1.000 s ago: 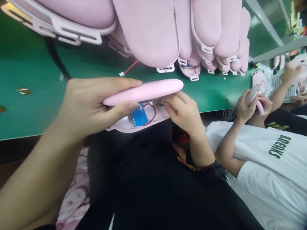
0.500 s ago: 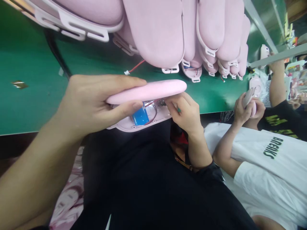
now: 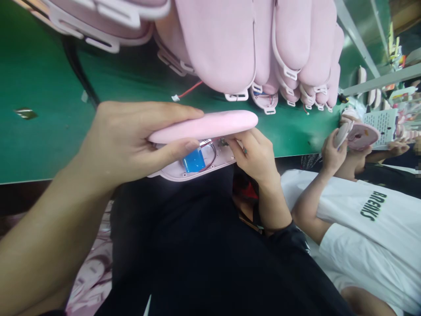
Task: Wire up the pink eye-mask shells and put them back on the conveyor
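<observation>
1. Landmark: I take the base [image 3: 194, 169], a pink half-shell lying open side up at the near edge of the green worktop [image 3: 42, 145]. All places below are given from it.
2. The cover [image 3: 204, 125], the matching pink half-shell, sits just above the base. Its long axis runs left to right, parallel to the base and tilted slightly up at the right end. A gap between the two halves is open towards me.
3. In that gap I see a blue battery [image 3: 193, 161] seated in the base, with red and black wires [image 3: 210, 151] looping to its right.
4. My left hand [image 3: 131, 140] is closed on the left end of the cover: fingers along the top, thumb pressed underneath, beside the battery.
5. My right hand [image 3: 256, 153] is at the right end of the base, fingers curled in against the rim under the cover's right tip. I cannot tell whether it pinches anything small.
6. Both hands touch the assembly, one at each end; the left one carries the cover.
7. Beyond the base, a pile [image 3: 237, 44] of pink shells lies on the worktop.
8. Right of the base, a co-worker's hand [image 3: 332, 153] holds a similar pink part.
</observation>
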`<act>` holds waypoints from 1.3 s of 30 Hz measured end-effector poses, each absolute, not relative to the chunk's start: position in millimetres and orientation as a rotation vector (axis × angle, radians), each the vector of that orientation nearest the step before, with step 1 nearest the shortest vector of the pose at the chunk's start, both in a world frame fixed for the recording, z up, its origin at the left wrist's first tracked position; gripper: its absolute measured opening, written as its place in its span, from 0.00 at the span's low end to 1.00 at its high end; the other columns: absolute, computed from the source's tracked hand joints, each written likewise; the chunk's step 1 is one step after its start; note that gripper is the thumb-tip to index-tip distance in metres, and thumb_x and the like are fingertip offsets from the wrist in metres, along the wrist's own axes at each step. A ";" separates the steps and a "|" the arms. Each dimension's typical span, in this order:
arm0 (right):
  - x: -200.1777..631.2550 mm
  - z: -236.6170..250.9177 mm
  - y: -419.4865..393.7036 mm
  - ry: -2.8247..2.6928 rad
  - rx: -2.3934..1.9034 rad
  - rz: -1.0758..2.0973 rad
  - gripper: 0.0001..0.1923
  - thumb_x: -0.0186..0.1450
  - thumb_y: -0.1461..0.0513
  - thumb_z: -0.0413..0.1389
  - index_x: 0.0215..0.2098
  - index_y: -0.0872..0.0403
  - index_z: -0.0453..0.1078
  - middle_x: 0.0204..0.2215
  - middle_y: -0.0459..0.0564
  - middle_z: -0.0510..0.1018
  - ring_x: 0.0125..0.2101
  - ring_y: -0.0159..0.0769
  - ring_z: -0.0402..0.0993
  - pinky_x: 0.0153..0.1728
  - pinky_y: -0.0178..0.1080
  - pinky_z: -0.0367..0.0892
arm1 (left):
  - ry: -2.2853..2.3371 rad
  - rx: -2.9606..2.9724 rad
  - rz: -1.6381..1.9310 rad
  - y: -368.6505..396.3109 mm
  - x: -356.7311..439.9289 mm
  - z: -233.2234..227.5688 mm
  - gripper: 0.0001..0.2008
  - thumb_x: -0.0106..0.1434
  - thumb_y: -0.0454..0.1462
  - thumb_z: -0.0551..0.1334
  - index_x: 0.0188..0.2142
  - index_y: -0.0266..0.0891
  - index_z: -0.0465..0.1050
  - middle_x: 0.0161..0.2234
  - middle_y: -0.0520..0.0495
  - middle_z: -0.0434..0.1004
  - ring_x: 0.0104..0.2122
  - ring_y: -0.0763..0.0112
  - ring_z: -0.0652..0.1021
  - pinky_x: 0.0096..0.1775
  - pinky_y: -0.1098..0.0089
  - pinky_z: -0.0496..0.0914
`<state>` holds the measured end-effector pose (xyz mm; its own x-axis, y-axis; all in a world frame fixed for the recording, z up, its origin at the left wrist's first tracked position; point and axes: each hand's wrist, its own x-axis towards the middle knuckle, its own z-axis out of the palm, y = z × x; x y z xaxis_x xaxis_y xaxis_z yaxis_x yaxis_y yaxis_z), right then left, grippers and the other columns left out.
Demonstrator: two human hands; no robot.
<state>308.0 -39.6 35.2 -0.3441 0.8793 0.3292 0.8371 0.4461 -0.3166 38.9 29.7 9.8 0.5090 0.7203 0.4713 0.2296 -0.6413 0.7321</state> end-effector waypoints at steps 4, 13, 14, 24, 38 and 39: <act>308.4 38.2 -41.5 -2.211 -1.428 0.134 0.09 0.80 0.64 0.54 0.45 0.51 0.77 0.39 0.47 0.84 0.42 0.35 0.80 0.46 0.38 0.75 | 0.776 2.148 1.060 30.0 39.1 9.8 0.20 0.78 0.49 0.64 0.62 0.45 0.81 0.53 0.54 0.87 0.48 0.71 0.85 0.50 0.75 0.74; 310.6 41.8 -42.2 -2.243 -1.406 0.118 0.07 0.80 0.64 0.55 0.45 0.51 0.76 0.39 0.47 0.84 0.41 0.35 0.81 0.44 0.38 0.75 | 0.781 2.163 1.058 29.8 40.3 10.4 0.20 0.78 0.50 0.63 0.61 0.44 0.81 0.52 0.53 0.87 0.47 0.70 0.86 0.49 0.73 0.75; 310.4 41.0 -41.9 -2.238 -1.414 0.107 0.07 0.80 0.64 0.55 0.45 0.51 0.76 0.39 0.47 0.84 0.41 0.35 0.81 0.44 0.38 0.75 | 0.776 2.165 1.064 29.8 40.1 10.7 0.20 0.78 0.50 0.63 0.60 0.44 0.81 0.52 0.53 0.87 0.47 0.69 0.86 0.49 0.73 0.75; 306.0 42.1 -39.4 -2.316 -1.448 0.057 0.09 0.79 0.65 0.53 0.49 0.51 0.76 0.39 0.47 0.81 0.42 0.37 0.78 0.48 0.40 0.76 | 0.778 2.162 1.087 28.7 40.0 9.7 0.20 0.77 0.51 0.64 0.60 0.45 0.81 0.50 0.53 0.88 0.46 0.70 0.86 0.48 0.74 0.76; 297.8 73.1 -29.1 -2.605 -1.558 0.092 0.09 0.78 0.67 0.53 0.46 0.52 0.76 0.33 0.49 0.79 0.36 0.40 0.77 0.38 0.41 0.75 | 0.733 2.133 1.081 28.8 42.2 15.5 0.19 0.76 0.47 0.65 0.61 0.46 0.80 0.55 0.52 0.86 0.52 0.65 0.86 0.57 0.70 0.78; 296.3 76.4 -28.6 -2.625 -1.550 0.070 0.11 0.78 0.69 0.52 0.44 0.53 0.76 0.32 0.49 0.80 0.34 0.40 0.77 0.36 0.41 0.74 | 0.718 2.132 1.090 28.3 43.8 16.8 0.19 0.76 0.47 0.66 0.61 0.45 0.80 0.55 0.50 0.86 0.53 0.64 0.86 0.58 0.69 0.79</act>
<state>296.3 -28.6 76.4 -0.4804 0.8753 0.0561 0.8711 0.4836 -0.0860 43.8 28.3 16.8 0.5093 0.7020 0.4977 0.1801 -0.6525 0.7361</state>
